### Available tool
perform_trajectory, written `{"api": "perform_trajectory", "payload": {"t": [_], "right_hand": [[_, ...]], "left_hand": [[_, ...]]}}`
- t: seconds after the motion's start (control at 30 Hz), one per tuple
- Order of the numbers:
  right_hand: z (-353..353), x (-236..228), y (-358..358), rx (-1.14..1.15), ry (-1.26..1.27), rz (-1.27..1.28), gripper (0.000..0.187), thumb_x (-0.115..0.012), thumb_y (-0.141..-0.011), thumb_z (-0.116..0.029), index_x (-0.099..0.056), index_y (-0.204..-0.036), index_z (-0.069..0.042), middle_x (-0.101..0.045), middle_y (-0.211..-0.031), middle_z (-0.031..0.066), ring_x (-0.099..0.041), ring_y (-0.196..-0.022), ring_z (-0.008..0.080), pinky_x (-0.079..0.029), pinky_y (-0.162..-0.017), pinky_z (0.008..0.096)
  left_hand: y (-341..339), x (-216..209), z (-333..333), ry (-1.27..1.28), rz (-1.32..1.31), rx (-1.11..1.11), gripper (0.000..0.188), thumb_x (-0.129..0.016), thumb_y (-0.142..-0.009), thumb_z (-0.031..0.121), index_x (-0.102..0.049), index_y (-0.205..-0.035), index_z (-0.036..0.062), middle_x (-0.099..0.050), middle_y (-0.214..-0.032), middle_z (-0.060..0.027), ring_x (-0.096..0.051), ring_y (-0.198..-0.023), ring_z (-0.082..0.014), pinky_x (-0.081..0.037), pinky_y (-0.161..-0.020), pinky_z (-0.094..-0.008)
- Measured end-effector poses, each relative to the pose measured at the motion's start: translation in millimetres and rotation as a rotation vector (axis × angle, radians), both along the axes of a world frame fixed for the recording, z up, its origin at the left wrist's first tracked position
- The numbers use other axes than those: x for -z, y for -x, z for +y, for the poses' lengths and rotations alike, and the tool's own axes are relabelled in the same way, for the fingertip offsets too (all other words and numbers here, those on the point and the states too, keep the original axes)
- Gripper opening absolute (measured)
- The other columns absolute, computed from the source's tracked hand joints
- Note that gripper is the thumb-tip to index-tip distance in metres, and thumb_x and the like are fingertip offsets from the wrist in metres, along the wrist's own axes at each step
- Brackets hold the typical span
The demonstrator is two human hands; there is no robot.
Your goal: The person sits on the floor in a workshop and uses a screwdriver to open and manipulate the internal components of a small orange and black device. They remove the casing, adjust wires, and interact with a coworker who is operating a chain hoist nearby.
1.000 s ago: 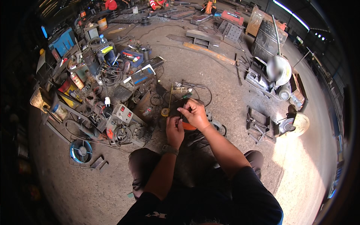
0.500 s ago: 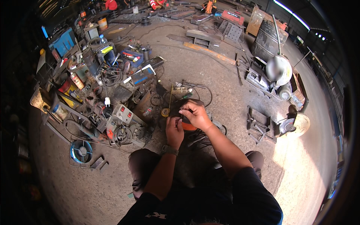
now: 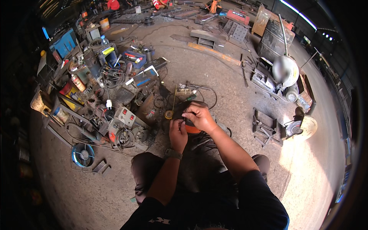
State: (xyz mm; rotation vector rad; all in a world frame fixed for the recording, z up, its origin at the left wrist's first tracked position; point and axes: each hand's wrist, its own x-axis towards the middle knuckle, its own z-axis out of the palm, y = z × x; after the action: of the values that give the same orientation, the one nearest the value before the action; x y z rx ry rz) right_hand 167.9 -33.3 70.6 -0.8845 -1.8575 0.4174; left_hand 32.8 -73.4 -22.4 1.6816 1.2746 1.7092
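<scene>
Close together, the left hand (image 3: 178, 136) and right hand (image 3: 200, 117) work by an orange thing (image 3: 193, 129). The right grip is pressed together; the left I cannot tell.

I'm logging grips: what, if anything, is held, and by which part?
The left hand and right hand seem to pinch something small and dark; what it is, and which part, cannot be told.

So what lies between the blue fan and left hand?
In the head view, coiled cable, then dark clutter nearer the left hand, too unclear to name.
</scene>
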Motion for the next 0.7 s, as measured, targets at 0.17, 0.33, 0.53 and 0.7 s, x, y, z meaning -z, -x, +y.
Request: {"api": "perform_trajectory", "payload": {"t": [0.17,0.33,0.53,0.7], "right_hand": [[-7,-5,10,0.102,0.183,-0.019,0.025,-0.085,-0.087,-0.012,-0.063,-0.085,-0.002,-0.062,-0.08,0.0108,-0.062,-0.069,0.0271,-0.049,-0.063,0.0375],[-4,-10,7,0.021,0.112,-0.023,0.029,-0.087,-0.085,-0.013,-0.06,-0.081,-0.002,-0.062,-0.076,0.0103,-0.062,-0.067,0.0251,-0.048,-0.062,0.0369],[-4,-14,8,0.058,0.106,-0.146,0.03,-0.087,-0.085,-0.017,-0.062,-0.08,-0.002,-0.062,-0.078,0.012,-0.064,-0.07,0.0327,-0.049,-0.062,0.0401],[-14,-7,13,0.075,0.056,-0.22,0.027,-0.084,-0.087,-0.022,-0.066,-0.083,-0.003,-0.063,-0.082,0.0134,-0.066,-0.076,0.0376,-0.052,-0.067,0.045]], "left_hand": [[3,6,1,0.007,-0.034,0.006,0.009,-0.065,-0.101,0.004,-0.064,-0.108,-0.0014,-0.061,-0.102,-0.0136,-0.069,-0.089,-0.0279,-0.055,-0.077,-0.039],[3,3,2,0.023,-0.005,0.006,0.008,-0.065,-0.101,0.004,-0.064,-0.107,-0.0015,-0.061,-0.102,-0.0133,-0.068,-0.089,-0.0278,-0.055,-0.077,-0.0383],[2,1,0,0.005,-0.061,0.022,0.009,-0.064,-0.101,0.004,-0.063,-0.108,-0.0018,-0.061,-0.102,-0.0137,-0.068,-0.09,-0.0289,-0.055,-0.077,-0.038],[6,4,-7,0.021,-0.02,0.051,0.011,-0.063,-0.102,0.006,-0.061,-0.109,-0.0026,-0.06,-0.103,-0.0157,-0.067,-0.09,-0.0311,-0.054,-0.077,-0.0385]]}}
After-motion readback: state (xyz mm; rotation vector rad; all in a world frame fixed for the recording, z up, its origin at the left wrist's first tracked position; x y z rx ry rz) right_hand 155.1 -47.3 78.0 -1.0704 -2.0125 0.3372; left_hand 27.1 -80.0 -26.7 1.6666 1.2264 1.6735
